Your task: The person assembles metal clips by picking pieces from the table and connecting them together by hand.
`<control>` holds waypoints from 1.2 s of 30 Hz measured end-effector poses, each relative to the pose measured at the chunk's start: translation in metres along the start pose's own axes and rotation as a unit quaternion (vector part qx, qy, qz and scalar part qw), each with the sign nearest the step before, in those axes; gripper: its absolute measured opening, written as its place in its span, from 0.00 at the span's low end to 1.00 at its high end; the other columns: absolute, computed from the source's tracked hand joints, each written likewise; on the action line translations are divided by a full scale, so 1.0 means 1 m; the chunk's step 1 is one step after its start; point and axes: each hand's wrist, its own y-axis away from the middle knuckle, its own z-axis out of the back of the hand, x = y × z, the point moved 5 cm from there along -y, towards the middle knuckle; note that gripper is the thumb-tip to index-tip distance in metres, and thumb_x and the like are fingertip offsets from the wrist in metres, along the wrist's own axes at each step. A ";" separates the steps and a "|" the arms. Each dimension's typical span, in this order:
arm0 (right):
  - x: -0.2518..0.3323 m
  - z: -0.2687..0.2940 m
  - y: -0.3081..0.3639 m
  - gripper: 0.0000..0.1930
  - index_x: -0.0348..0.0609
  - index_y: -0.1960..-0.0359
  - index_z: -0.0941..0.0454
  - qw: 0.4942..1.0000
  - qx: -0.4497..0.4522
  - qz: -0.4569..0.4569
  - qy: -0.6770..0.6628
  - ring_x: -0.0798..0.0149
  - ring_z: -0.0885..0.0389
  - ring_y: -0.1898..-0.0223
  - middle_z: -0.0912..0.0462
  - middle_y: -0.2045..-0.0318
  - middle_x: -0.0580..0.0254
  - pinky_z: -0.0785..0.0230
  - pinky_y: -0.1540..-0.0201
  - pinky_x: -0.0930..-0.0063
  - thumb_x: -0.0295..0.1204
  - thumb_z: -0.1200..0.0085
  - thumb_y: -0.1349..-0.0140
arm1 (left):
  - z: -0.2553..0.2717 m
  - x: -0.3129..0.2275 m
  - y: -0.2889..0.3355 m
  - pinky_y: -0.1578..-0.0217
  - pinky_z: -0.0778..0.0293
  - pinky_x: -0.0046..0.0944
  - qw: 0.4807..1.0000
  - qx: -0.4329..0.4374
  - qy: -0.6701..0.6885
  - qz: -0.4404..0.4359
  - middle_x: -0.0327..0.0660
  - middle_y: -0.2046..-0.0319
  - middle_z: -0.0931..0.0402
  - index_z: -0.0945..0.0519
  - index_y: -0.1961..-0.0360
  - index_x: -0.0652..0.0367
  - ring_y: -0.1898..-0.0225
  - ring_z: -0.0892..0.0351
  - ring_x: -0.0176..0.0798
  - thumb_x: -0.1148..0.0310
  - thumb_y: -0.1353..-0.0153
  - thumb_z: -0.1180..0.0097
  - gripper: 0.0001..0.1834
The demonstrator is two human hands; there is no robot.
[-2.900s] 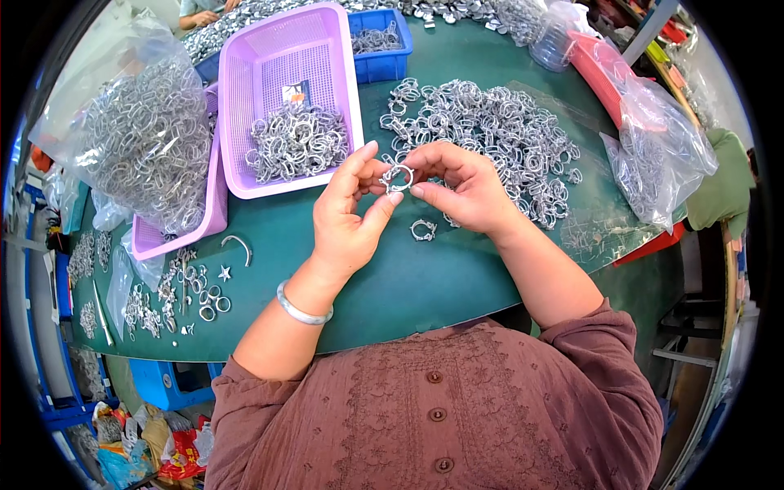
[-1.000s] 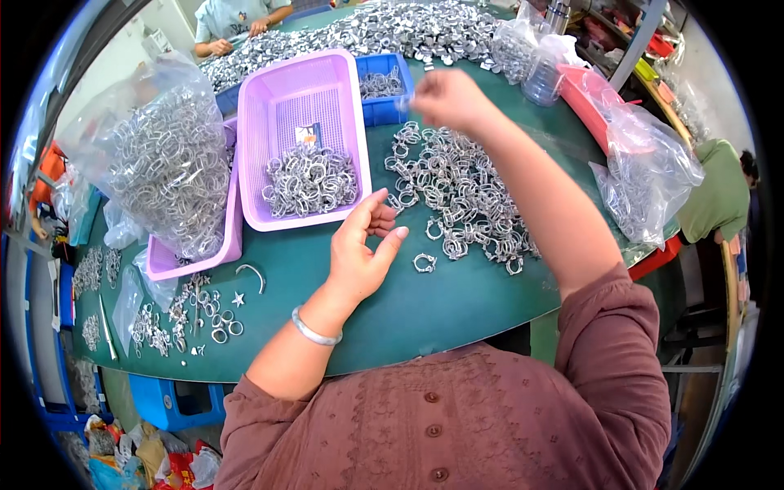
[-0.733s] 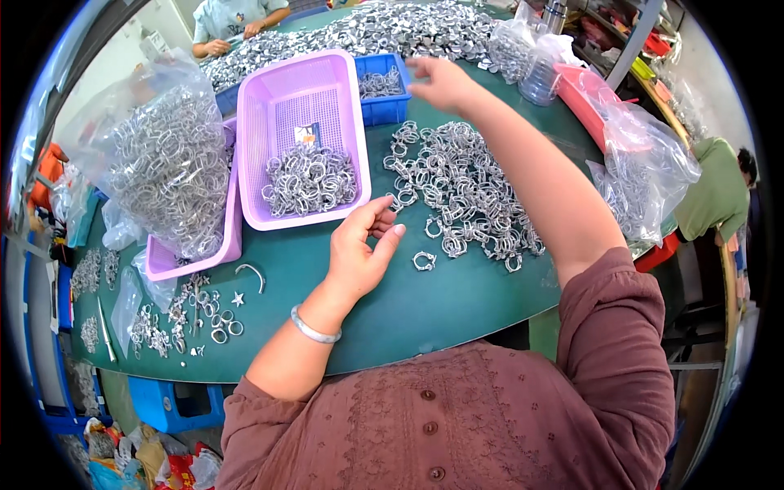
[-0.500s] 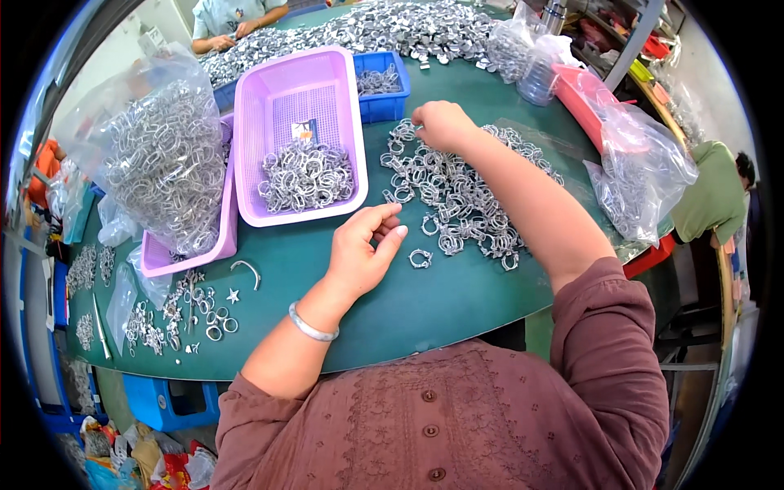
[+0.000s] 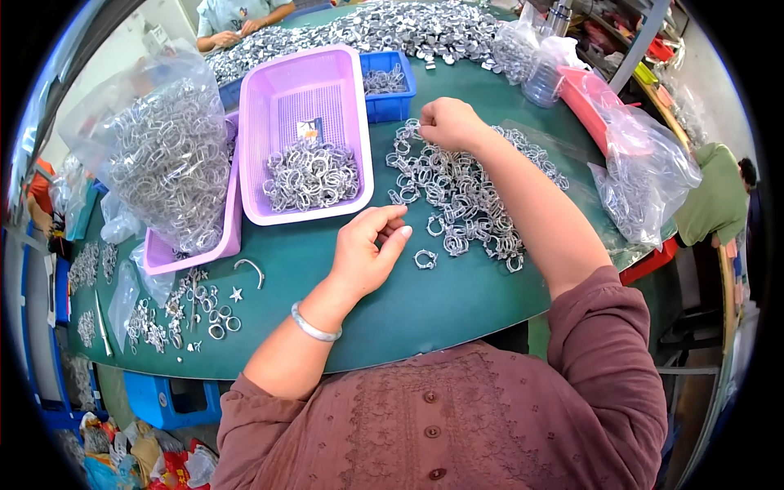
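Observation:
A heap of silver-coloured metal rings (image 5: 465, 196) is spread over the green table. At the heap's far left edge is my right hand (image 5: 451, 125), its fingers bent down and closed among the rings; whatever they hold is hidden. My left hand (image 5: 366, 249) hovers at the near left side of the heap, thumb and forefinger apart, the other fingers loosely curled, nothing visible between them. A single ring (image 5: 425, 260) lies apart, just right of the left thumb. Beyond my left hand, a purple basket (image 5: 305, 219) holds more rings (image 5: 314, 178) and a small card.
A large clear bag of rings (image 5: 167, 155) stands in another purple basket (image 5: 192, 260) at left. Behind are a blue bin (image 5: 390, 108) and a long pile of metal pieces (image 5: 359, 33), where another person's hands (image 5: 233, 34) work. Another bag (image 5: 633, 196) lies at right.
My right hand has shifted slightly, with its fingers drawn in more tightly at the heap's edge. The left hand has barely moved. The whole view has shifted a little.

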 end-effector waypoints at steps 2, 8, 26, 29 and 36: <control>0.005 0.008 0.013 0.07 0.42 0.76 0.22 0.983 0.001 0.024 -0.184 0.68 0.24 0.78 0.22 0.81 0.61 0.35 0.75 0.74 0.30 0.44 0.56 | 0.000 0.000 0.001 0.68 0.30 0.26 1.000 -0.004 0.001 0.000 0.38 0.71 0.26 0.26 0.59 0.65 0.71 0.28 0.27 0.77 0.49 0.45 0.14; 0.036 -0.008 0.075 0.06 0.38 0.71 0.24 0.854 0.102 -0.004 -0.510 0.80 0.30 0.72 0.24 0.75 0.72 0.37 0.67 0.85 0.27 0.45 0.49 | 0.003 0.002 0.005 0.62 0.32 0.26 0.992 -0.029 0.118 0.030 0.39 0.64 0.29 0.35 0.49 0.65 0.64 0.30 0.27 0.77 0.45 0.48 0.21; 0.062 -0.016 0.129 0.10 0.39 0.70 0.27 0.887 -0.130 0.212 -0.390 0.64 0.23 0.71 0.24 0.72 0.61 0.31 0.68 0.77 0.18 0.44 0.56 | 0.007 -0.019 0.004 0.68 0.33 0.26 0.990 -0.066 0.051 -0.115 0.37 0.68 0.33 0.27 0.57 0.64 0.69 0.32 0.27 0.82 0.53 0.43 0.19; 0.063 -0.015 0.131 0.10 0.40 0.69 0.27 0.891 -0.150 0.229 -0.364 0.64 0.23 0.71 0.24 0.73 0.61 0.32 0.69 0.77 0.19 0.43 0.56 | 0.006 -0.019 0.004 0.70 0.34 0.25 0.990 -0.061 0.035 -0.124 0.37 0.68 0.33 0.26 0.58 0.63 0.70 0.33 0.27 0.83 0.53 0.43 0.18; 0.060 -0.021 0.131 0.13 0.38 0.66 0.28 0.850 -0.103 0.183 -0.483 0.68 0.24 0.69 0.24 0.69 0.61 0.31 0.65 0.76 0.20 0.43 0.55 | 0.004 -0.018 0.004 0.67 0.33 0.25 0.991 -0.051 0.041 -0.120 0.38 0.67 0.32 0.27 0.55 0.63 0.68 0.33 0.28 0.84 0.51 0.46 0.20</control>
